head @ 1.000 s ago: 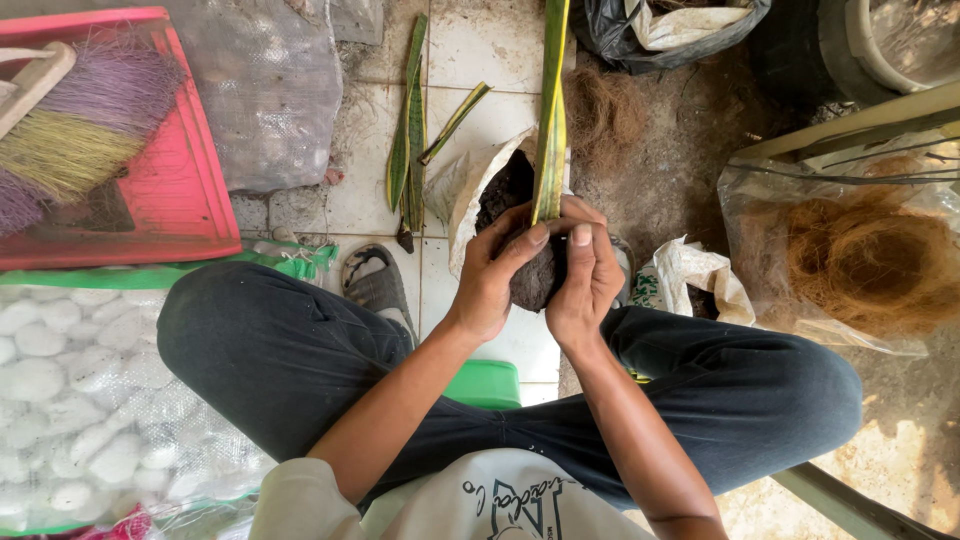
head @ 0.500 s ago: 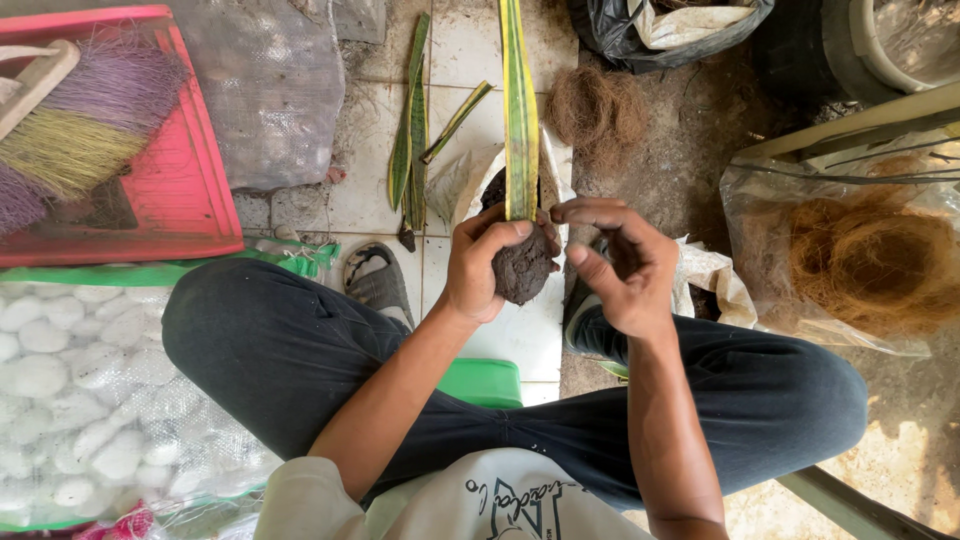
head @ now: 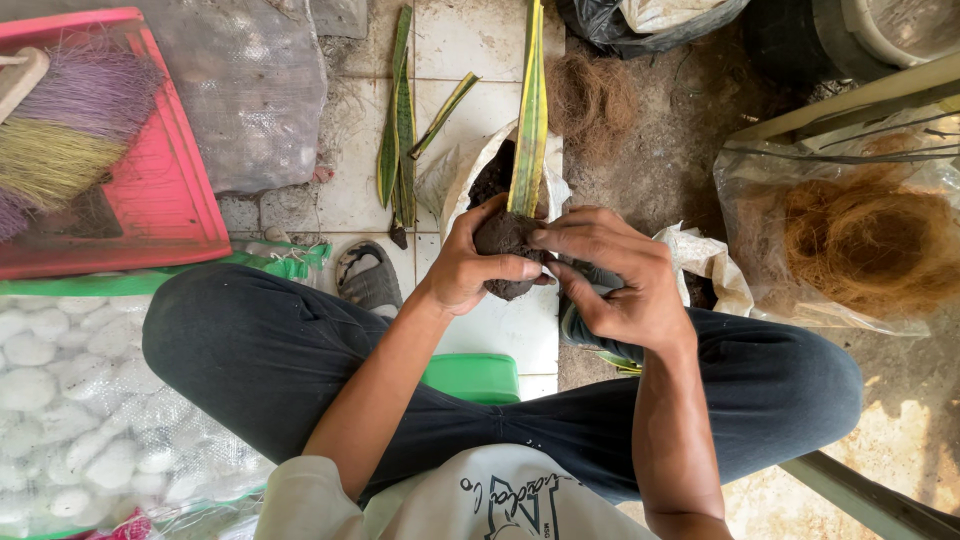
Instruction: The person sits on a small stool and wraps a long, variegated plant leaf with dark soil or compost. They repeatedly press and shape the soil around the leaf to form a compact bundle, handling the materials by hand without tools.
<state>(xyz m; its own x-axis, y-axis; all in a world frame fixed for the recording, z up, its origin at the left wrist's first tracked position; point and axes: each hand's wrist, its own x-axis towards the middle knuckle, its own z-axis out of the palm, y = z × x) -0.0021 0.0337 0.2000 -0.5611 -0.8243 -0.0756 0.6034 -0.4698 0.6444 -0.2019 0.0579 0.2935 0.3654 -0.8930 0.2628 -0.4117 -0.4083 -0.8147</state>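
From the head view, we see our left hand point(head: 470, 268) wrapped round a dark, crumbly soil ball point(head: 503, 252) holding a long green-and-yellow leaf point(head: 530, 110), above the knees at scene centre. Our right hand point(head: 615, 275) has its fingers curled, tips pinching the ball's right side; we judge that too hard a squeeze could crumble it and tip the leaf.

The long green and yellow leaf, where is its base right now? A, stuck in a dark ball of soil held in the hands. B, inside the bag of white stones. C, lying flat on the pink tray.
A: the leaf rises upright from the soil ball, which the left hand cups and the right hand presses.
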